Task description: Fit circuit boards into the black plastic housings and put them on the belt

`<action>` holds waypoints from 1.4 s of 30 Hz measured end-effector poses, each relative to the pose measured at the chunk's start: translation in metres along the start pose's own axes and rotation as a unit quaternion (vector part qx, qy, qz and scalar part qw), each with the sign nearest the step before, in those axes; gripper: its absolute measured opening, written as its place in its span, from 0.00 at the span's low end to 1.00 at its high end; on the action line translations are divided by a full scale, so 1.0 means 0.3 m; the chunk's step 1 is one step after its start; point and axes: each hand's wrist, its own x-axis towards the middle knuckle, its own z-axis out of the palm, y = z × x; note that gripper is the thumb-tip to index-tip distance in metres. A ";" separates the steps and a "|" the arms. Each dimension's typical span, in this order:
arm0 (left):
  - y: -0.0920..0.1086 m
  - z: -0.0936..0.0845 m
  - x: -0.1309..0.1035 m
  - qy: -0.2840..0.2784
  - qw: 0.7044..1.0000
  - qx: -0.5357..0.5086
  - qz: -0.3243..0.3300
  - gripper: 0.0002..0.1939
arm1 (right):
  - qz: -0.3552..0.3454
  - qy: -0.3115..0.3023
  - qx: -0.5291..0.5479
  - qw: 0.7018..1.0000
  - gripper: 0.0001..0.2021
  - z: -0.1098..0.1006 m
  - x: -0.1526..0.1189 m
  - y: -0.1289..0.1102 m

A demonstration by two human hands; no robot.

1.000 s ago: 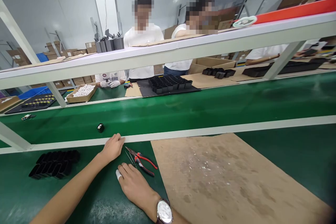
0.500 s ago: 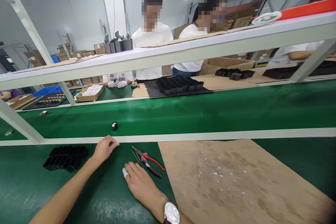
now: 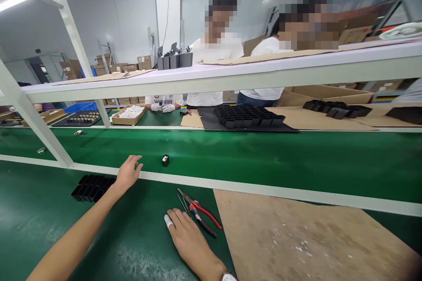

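My left hand (image 3: 129, 173) reaches over the white rail at the edge of the green belt, thumb and fingers apart with nothing in them. To its right on the belt stands a small black housing (image 3: 165, 160) with white parts in its top. My right hand (image 3: 189, 238) lies flat on the green bench, a white cover on one finger. Beside its fingertips are red-and-black long-nose pliers (image 3: 200, 212) and thin metal tweezers (image 3: 182, 202), whose near end is partly hidden. Several black housings (image 3: 89, 189) stand in rows left of my left forearm.
A cardboard sheet (image 3: 283, 237) with white scraps covers the bench at right. White frame posts (image 3: 36, 114) and a shelf (image 3: 231, 72) cross above the belt. Beyond it are black trays (image 3: 249, 116), a box of white parts (image 3: 130, 114) and several co-workers. Small parts (image 3: 80, 132) lie farther left.
My left hand has moved forward over the rail, and its closed fingers have spread. The view has turned left. My right hand stays flat by the pliers.
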 end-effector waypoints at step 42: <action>-0.170 -0.231 -0.263 0.048 0.994 0.096 0.036 0.12 | -0.051 -0.020 0.098 0.994 0.23 -0.076 0.017 -0.053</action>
